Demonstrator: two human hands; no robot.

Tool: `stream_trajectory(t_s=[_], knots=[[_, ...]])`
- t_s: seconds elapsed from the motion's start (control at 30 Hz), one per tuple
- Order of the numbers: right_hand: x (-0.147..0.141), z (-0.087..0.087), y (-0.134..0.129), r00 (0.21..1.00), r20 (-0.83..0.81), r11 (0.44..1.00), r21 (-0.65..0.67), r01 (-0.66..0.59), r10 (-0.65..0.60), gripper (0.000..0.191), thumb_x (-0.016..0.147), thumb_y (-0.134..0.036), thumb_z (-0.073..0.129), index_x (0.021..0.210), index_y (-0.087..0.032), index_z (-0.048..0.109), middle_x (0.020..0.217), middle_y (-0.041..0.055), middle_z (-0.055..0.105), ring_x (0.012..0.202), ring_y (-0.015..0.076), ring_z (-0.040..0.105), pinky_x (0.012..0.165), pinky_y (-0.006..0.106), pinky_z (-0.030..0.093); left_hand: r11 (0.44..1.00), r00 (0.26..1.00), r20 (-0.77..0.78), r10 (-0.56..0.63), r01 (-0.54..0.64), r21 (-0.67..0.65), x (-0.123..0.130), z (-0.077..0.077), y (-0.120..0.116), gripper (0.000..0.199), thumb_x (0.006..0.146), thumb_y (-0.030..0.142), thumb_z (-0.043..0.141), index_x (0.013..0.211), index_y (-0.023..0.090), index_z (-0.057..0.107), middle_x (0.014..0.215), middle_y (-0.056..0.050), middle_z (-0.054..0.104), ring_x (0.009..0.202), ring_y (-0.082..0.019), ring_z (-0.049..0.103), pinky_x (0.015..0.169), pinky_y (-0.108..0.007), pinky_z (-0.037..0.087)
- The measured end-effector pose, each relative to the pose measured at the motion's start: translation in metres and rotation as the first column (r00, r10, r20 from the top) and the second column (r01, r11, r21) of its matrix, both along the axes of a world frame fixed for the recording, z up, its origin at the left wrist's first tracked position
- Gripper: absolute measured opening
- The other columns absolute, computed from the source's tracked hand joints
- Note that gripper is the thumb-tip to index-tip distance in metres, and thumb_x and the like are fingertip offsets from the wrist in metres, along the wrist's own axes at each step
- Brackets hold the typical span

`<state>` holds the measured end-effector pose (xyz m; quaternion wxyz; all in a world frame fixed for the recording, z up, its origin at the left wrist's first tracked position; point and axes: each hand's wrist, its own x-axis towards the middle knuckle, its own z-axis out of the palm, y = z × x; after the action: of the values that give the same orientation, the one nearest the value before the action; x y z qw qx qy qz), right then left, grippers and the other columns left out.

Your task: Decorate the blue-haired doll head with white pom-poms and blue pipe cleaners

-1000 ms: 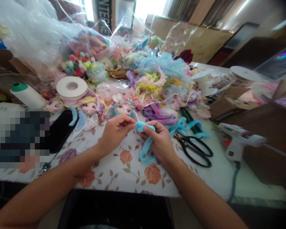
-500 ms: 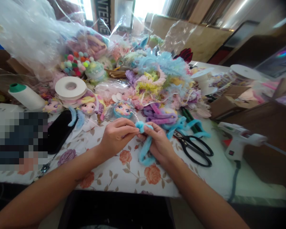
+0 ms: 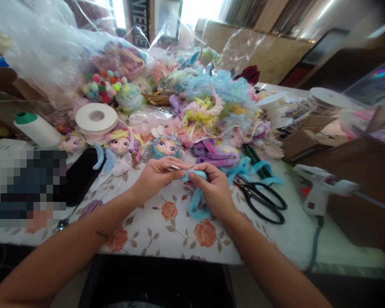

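A light-blue fuzzy chenille stem (image 3: 197, 210) is pinched between my two hands, and its loop hangs below my right fingers. My right hand (image 3: 215, 186) is closed on its bunched upper part, thumb on top. Fingers closed, my left hand (image 3: 154, 177) meets it from the left, at the end of the blue bunch. Between the left fingers shows a short strand of small white beads (image 3: 175, 167); how it joins the stem is hidden. Just behind the hands lies a doll head (image 3: 165, 147) with blue trim. Black-handled scissors (image 3: 266, 201) rest right of my right hand.
At right stands a white glue gun (image 3: 319, 188), with a cardboard box (image 3: 311, 132) behind it. A ribbon spool (image 3: 96, 117), a thread cone (image 3: 38, 130) and a black phone (image 3: 75, 179) lie left. Ruffled trims (image 3: 218, 90) and plastic bags heap up behind.
The bead strand, upright above the blue bunch before, now lies sideways within my left fingers. My right thumb and fingers have shifted over the blue bunch, covering more of it.
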<state>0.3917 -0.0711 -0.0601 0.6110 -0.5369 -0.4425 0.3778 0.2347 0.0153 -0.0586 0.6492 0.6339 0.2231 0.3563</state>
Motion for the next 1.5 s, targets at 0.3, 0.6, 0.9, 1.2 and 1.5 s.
stream_trajectory(t_s=[0.3,0.6,0.9,1.2,1.5], knots=[[-0.002,-0.007,-0.006,0.644,0.68,0.865,0.499,-0.055,-0.351,0.017,0.082,-0.009,0.064,0.091,-0.024,0.066,0.094,0.0044,0.064,0.084,0.0164,0.064,0.078,0.031,0.054,0.934,0.989,-0.025,0.148,-0.148,-0.326,0.001,-0.005,0.001,0.026,0.068,0.038,0.082,0.084,0.018,0.078,0.078,-0.004,0.073,0.066,-0.01,0.06,0.062,-0.02,0.05],[0.002,-0.009,-0.008,0.506,0.781,0.862,0.49,-0.133,-0.366,0.025,0.082,-0.008,0.058,0.097,-0.027,0.063,0.1,0.0059,0.065,0.085,0.0176,0.066,0.076,0.03,0.055,0.932,0.996,0.017,0.093,-0.081,-0.352,0.002,-0.001,-0.001,0.028,0.068,0.039,0.082,0.08,0.015,0.072,0.074,-0.002,0.068,0.068,-0.012,0.063,0.061,-0.023,0.055],[-0.001,-0.007,-0.007,0.601,0.734,0.899,0.434,-0.057,-0.317,0.019,0.08,-0.009,0.056,0.09,-0.024,0.062,0.095,0.0048,0.065,0.085,0.0178,0.065,0.078,0.031,0.054,0.952,1.0,0.007,0.024,-0.02,-0.306,0.002,0.001,0.0,0.033,0.064,0.036,0.084,0.09,0.018,0.073,0.081,-0.003,0.071,0.069,-0.013,0.063,0.062,-0.024,0.052],[-0.003,0.005,-0.009,0.72,0.649,0.925,0.38,-0.026,-0.246,0.006,0.083,-0.018,0.06,0.085,-0.023,0.064,0.09,0.005,0.065,0.086,0.0196,0.064,0.079,0.036,0.053,0.985,0.996,-0.07,-0.054,0.041,-0.165,0.001,0.0,0.0,0.027,0.066,0.033,0.082,0.087,0.017,0.074,0.072,0.0,0.066,0.055,-0.008,0.052,0.05,-0.022,0.039],[-0.002,0.002,-0.006,0.733,0.649,0.949,0.315,-0.014,-0.205,0.006,0.087,-0.022,0.064,0.09,-0.024,0.069,0.088,0.004,0.068,0.077,0.0166,0.064,0.071,0.031,0.053,0.998,0.991,-0.123,-0.055,0.052,-0.028,0.004,-0.003,-0.003,0.033,0.065,0.028,0.082,0.089,0.017,0.062,0.082,-0.001,0.066,0.073,-0.014,0.063,0.07,-0.028,0.052]])
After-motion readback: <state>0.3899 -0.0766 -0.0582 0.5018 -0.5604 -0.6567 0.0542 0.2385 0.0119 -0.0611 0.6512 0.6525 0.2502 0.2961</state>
